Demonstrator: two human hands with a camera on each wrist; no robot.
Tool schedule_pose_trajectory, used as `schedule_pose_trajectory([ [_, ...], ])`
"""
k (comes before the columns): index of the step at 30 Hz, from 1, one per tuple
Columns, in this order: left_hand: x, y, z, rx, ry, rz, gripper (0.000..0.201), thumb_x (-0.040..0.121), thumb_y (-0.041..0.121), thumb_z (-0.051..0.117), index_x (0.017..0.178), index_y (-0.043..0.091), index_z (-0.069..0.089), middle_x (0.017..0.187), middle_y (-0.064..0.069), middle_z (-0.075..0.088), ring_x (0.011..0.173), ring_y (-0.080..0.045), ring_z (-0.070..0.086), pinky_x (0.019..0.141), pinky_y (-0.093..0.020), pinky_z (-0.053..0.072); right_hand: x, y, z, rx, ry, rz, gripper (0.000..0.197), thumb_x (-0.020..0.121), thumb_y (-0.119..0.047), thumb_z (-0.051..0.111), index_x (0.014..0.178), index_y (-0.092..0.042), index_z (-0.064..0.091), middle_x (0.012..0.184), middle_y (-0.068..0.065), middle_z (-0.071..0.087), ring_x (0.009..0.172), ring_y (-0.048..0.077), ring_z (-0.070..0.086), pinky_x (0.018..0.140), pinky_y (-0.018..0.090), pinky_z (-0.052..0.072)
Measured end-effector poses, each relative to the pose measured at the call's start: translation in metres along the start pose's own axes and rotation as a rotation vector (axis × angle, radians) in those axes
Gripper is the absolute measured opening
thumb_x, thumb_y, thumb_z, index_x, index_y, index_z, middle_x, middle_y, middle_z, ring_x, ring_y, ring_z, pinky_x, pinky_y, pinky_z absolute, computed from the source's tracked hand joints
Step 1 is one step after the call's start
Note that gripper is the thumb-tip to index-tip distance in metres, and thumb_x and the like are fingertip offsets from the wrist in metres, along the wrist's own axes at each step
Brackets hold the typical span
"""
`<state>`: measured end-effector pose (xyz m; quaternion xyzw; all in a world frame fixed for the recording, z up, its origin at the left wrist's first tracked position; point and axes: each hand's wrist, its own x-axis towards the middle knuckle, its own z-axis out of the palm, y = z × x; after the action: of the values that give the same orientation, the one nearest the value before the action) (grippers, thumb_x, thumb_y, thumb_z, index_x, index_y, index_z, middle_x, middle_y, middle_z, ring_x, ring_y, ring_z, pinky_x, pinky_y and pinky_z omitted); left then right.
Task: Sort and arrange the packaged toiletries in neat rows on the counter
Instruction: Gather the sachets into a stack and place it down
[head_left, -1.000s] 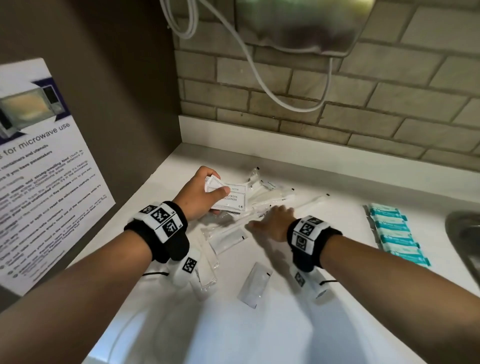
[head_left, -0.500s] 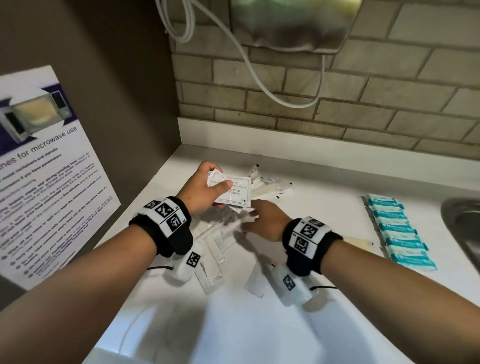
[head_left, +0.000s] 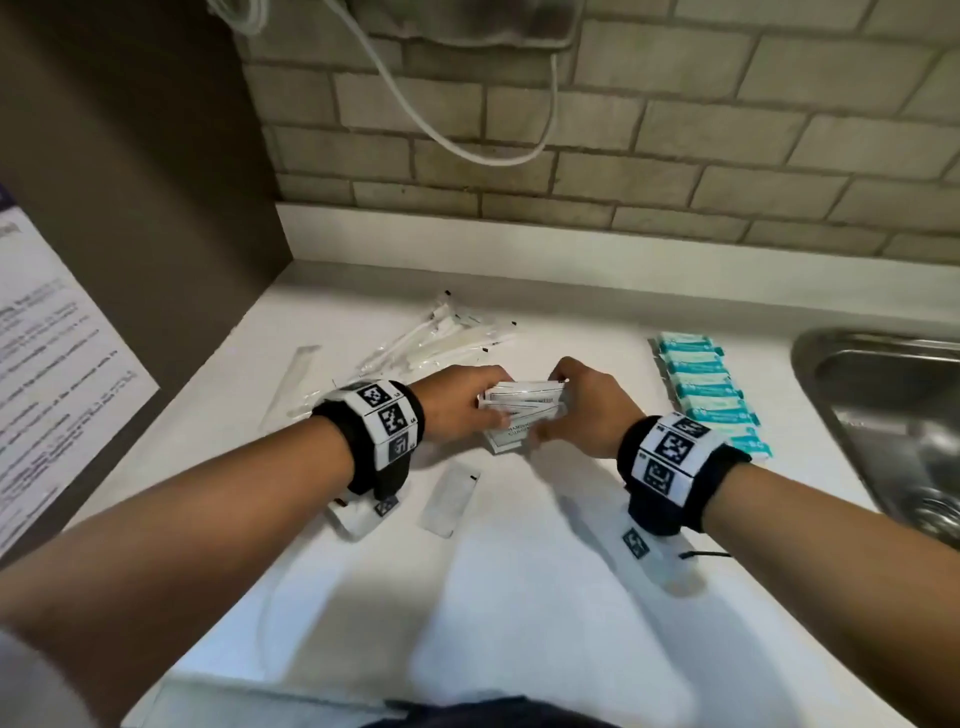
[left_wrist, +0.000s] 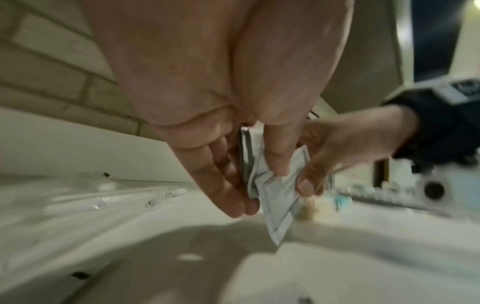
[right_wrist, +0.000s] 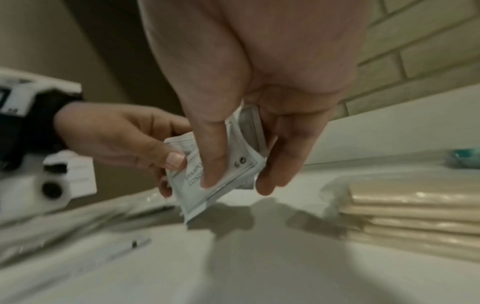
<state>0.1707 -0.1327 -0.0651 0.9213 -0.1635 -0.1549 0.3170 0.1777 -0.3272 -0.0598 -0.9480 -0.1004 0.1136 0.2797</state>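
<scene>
Head view: bare counter (head_left: 519, 597) lies between my forearms toward its front edge; the sink (head_left: 893, 415) borders its right edge. My left hand (head_left: 457, 405) and right hand (head_left: 587, 410) both grasp the sachet stack (head_left: 519, 410) above mid-counter, thumbs in front, fingers behind.

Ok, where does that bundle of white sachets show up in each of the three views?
Head: sachets at centre, gripped between left hand and right hand.
Left wrist: sachets just right of centre, below the palm.
Right wrist: sachets at centre, under the thumb.
Shared landmark: the teal packets by the sink, a blurred teal patch in the left wrist view and at the right edge of the right wrist view.
</scene>
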Motion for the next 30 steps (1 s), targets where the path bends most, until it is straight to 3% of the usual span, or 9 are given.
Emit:
schedule_pose_trajectory([
  [3, 0.001, 0.006, 0.009, 0.130, -0.026, -0.031, 0.018, 0.095, 0.025, 0.057, 0.113, 0.027, 0.057, 0.106, 0.006, 0.065, 0.096, -0.016, 0.062, 0.080, -0.028, 0.050, -0.010, 0.002, 0.009, -0.225, 0.022, 0.006, 0.046, 0.075, -0.038, 0.075, 0.109, -0.017, 0.051, 0.097, 0.002, 0.064, 0.088, 0.026, 0.063, 0.075, 0.035, 0.054],
  [5, 0.002, 0.010, 0.012, 0.267, -0.010, -0.024, 0.018, 0.096, 0.031, 0.052, 0.114, 0.030, 0.055, 0.104, 0.006, 0.063, 0.094, -0.017, 0.059, 0.081, -0.032, 0.049, -0.013, 0.003, 0.016, -0.337, 0.023, -0.010, 0.046, 0.077, -0.043, 0.069, 0.109, -0.016, 0.050, 0.096, 0.002, 0.065, 0.087, 0.026, 0.064, 0.074, 0.035, 0.054],
  [9, 0.005, 0.010, 0.019, 0.531, -0.066, -0.014, 0.032, 0.099, 0.038, 0.038, 0.125, 0.023, 0.049, 0.116, -0.001, 0.048, 0.108, -0.022, 0.044, 0.090, -0.042, 0.044, -0.014, 0.006, 0.026, -0.502, 0.023, -0.098, 0.038, 0.086, -0.044, 0.057, 0.108, -0.015, 0.045, 0.097, 0.005, 0.066, 0.085, 0.029, 0.064, 0.068, 0.033, 0.046],
  [12, 0.003, 0.013, 0.025, 0.484, -0.142, -0.052, 0.037, 0.100, 0.034, 0.036, 0.130, 0.015, 0.045, 0.122, -0.007, 0.039, 0.100, -0.027, 0.050, 0.083, -0.034, 0.040, -0.014, 0.008, 0.031, -0.530, -0.028, -0.126, 0.036, 0.092, -0.040, 0.050, 0.115, -0.013, 0.043, 0.108, 0.007, 0.060, 0.094, 0.031, 0.063, 0.069, 0.033, 0.040],
  [15, 0.005, 0.020, 0.030, 0.414, -0.175, -0.088, 0.037, 0.097, 0.024, 0.043, 0.130, 0.009, 0.041, 0.124, -0.008, 0.034, 0.081, -0.028, 0.053, 0.071, -0.029, 0.034, -0.018, 0.006, 0.034, -0.496, -0.075, -0.109, 0.035, 0.095, -0.034, 0.047, 0.120, -0.010, 0.039, 0.117, 0.008, 0.055, 0.104, 0.031, 0.060, 0.086, 0.040, 0.044],
  [18, 0.008, 0.024, 0.036, 0.431, -0.172, -0.129, 0.037, 0.095, 0.016, 0.044, 0.129, 0.004, 0.040, 0.127, -0.011, 0.033, 0.073, -0.027, 0.049, 0.068, -0.031, 0.034, -0.017, 0.003, 0.035, -0.492, -0.122, -0.103, 0.037, 0.094, -0.030, 0.046, 0.124, -0.009, 0.040, 0.120, 0.009, 0.050, 0.109, 0.030, 0.057, 0.103, 0.051, 0.038],
  [22, 0.008, 0.020, 0.034, 0.361, -0.163, -0.159, 0.046, 0.094, 0.015, 0.044, 0.139, 0.009, 0.034, 0.133, -0.010, 0.035, 0.096, -0.032, 0.057, 0.080, -0.035, 0.043, -0.008, 0.007, 0.027, -0.407, -0.182, -0.084, 0.037, 0.090, -0.032, 0.052, 0.119, -0.011, 0.046, 0.105, 0.005, 0.046, 0.093, 0.028, 0.056, 0.080, 0.037, 0.045],
  [25, 0.006, 0.016, 0.026, 0.312, -0.105, -0.123, 0.042, 0.092, 0.018, 0.052, 0.134, 0.013, 0.046, 0.127, -0.008, 0.048, 0.107, -0.025, 0.055, 0.087, -0.029, 0.042, -0.004, 0.011, 0.020, -0.430, -0.201, -0.130, 0.028, 0.089, -0.033, 0.054, 0.110, -0.015, 0.052, 0.100, 0.004, 0.056, 0.082, 0.023, 0.053, 0.072, 0.033, 0.044],
  [30, 0.003, 0.015, 0.021, 0.308, -0.003, -0.059, 0.028, 0.087, 0.020, 0.063, 0.114, 0.015, 0.068, 0.108, -0.005, 0.066, 0.100, -0.022, 0.060, 0.081, -0.028, 0.046, -0.002, 0.008, 0.012, -0.490, -0.175, -0.141, 0.016, 0.082, -0.034, 0.058, 0.095, -0.025, 0.061, 0.085, -0.003, 0.065, 0.081, 0.023, 0.062, 0.065, 0.031, 0.046],
])
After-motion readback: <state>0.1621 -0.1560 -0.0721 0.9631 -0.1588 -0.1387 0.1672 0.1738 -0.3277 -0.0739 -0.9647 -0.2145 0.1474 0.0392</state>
